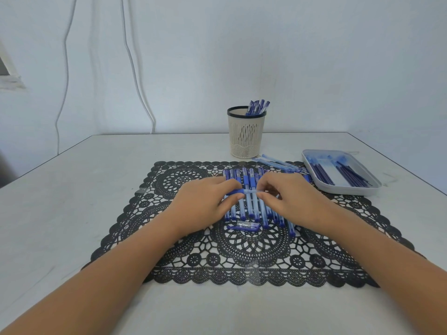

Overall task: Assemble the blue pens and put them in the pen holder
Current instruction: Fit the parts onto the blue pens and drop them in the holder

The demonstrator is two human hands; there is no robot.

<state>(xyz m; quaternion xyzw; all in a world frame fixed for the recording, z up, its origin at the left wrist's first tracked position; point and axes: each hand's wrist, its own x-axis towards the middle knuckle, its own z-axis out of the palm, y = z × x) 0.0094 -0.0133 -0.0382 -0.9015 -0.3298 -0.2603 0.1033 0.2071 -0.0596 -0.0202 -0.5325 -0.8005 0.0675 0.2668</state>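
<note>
Both hands, left hand [205, 204] and right hand [290, 199], pinched one blue pen [250, 191] crosswise by its ends. It looked light, stiff and slick, best gripped near the ends.

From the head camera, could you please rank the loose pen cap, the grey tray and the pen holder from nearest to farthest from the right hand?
From the right hand:
1. Loose pen cap, just near-left on the mat.
2. Grey tray, to the right.
3. Pen holder, beyond the mat.
</note>
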